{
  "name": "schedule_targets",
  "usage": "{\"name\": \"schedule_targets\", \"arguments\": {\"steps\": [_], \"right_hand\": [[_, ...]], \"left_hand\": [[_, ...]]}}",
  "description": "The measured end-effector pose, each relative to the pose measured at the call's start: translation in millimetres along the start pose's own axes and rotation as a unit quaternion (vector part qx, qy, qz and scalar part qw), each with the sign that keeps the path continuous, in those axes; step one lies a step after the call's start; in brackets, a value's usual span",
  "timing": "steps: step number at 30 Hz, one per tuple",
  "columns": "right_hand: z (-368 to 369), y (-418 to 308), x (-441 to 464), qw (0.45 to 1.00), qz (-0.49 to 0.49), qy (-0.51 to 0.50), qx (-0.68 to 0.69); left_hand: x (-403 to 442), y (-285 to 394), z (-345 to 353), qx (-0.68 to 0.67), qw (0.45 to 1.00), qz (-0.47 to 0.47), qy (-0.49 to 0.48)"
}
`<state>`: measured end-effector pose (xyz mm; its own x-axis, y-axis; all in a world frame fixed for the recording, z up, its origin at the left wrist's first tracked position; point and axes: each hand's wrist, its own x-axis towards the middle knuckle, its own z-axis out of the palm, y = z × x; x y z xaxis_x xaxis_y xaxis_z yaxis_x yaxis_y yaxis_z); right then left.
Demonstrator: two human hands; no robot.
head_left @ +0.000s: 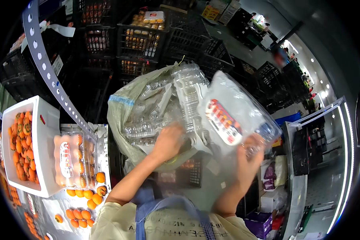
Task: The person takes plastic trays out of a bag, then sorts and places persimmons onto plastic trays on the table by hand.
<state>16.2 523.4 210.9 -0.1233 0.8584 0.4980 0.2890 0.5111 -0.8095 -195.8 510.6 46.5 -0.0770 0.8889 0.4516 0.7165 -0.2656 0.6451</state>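
My right hand (250, 154) grips the corner of a clear plastic fruit box (248, 102), which is tilted and has a printed red-and-white label (224, 122). The box is held up to the right of a large pale-green woven sack (122, 116). Inside the sack's open mouth lie stacks of clear plastic boxes (188, 94) nested together. My left hand (170, 140) reaches over the sack's near side onto these stacks. Its fingers are blurred and partly hidden, so whether they hold a box is unclear.
On the left, a white foam box (34, 144) full of persimmons stands beside packed clear boxes (74, 160) and loose persimmons (94, 198). A perforated metal strip (48, 74) curves above them. Black crates (142, 42) are stacked behind the sack. People (282, 58) are in the far background.
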Motion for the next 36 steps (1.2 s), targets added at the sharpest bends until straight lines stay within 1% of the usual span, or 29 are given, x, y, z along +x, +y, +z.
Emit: {"name": "schedule_targets", "arguments": {"steps": [1,2,3,5,8,11,13,14,15,16,17,19,21,23,24,25,27,28,29,31,32,34,35,36], "right_hand": [[-10,-4,-5,1.0,0.007,0.008,0.027],[-18,-4,-11,1.0,-0.019,-0.001,0.009],[-9,-10,-18,0.996,0.0,0.075,0.038],[-23,-5,-30,1.0,0.004,0.015,0.016],[-25,7,-46,0.997,0.027,0.0,0.073],[-30,14,-70,0.996,0.077,-0.023,0.036],[-25,-6,-71,0.992,0.115,-0.05,-0.007],[-27,-11,-72,0.987,0.125,-0.095,-0.029],[-30,-12,-72,0.98,0.135,-0.139,-0.051],[-40,-9,-67,0.945,0.002,-0.24,-0.223],[-33,-11,-66,0.946,-0.011,-0.227,-0.231],[-10,-17,-62,0.947,-0.035,-0.199,-0.249],[-2,-21,-62,0.945,-0.04,-0.204,-0.252],[8,-23,-65,0.94,-0.06,-0.215,-0.257],[17,-34,-64,0.919,-0.114,-0.237,-0.294],[30,-44,-62,0.893,-0.166,-0.258,-0.33],[44,-38,-62,0.902,-0.169,-0.247,-0.31],[47,-36,-60,0.906,-0.165,-0.248,-0.302],[49,-35,-57,0.909,-0.163,-0.248,-0.293],[48,-35,-51,0.9,-0.191,-0.242,-0.308],[45,-35,-49,0.895,-0.205,-0.237,-0.316],[26,-21,-49,0.957,-0.107,-0.168,-0.21],[14,-16,-48,0.977,-0.059,-0.135,-0.155],[3,-17,-51,0.987,0.014,-0.123,-0.099]], "left_hand": [[-1,6,4,0.061,0.997,0.023,-0.032],[-1,10,5,0.105,0.993,0.007,-0.046],[1,8,8,0.133,0.99,0.009,-0.049],[4,3,15,0.187,0.98,0.015,-0.059],[16,-5,9,0.188,0.975,0.025,-0.117],[24,-16,6,0.156,0.977,0.037,-0.139],[30,-13,-12,0.176,0.967,0.045,-0.178],[31,-13,-19,0.186,0.961,0.051,-0.199],[29,-20,-18,0.166,0.971,0.071,-0.156],[25,-31,-15,0.146,0.979,0.092,-0.113],[23,-38,-14,0.125,0.983,0.112,-0.068],[23,-37,-18,0.136,0.98,0.11,-0.098],[25,-34,-22,0.144,0.976,0.098,-0.128],[31,-25,-35,0.206,0.95,0.068,-0.226],[33,-23,-39,0.236,0.93,0.054,-0.275],[30,-27,-33,0.188,0.956,0.064,-0.214],[22,-39,-21,0.087,0.988,0.083,-0.092],[25,-40,-23,0.024,0.987,0.035,-0.157],[24,-42,-23,0.029,0.991,0.045,-0.124],[21,-44,-22,0.04,0.995,0.065,-0.058],[22,-42,-25,0.07,0.992,0.066,-0.077],[24,-37,-32,0.13,0.983,0.064,-0.11],[23,-36,-29,0.123,0.987,0.056,-0.083],[23,-35,-24,0.119,0.99,0.047,-0.055]]}}
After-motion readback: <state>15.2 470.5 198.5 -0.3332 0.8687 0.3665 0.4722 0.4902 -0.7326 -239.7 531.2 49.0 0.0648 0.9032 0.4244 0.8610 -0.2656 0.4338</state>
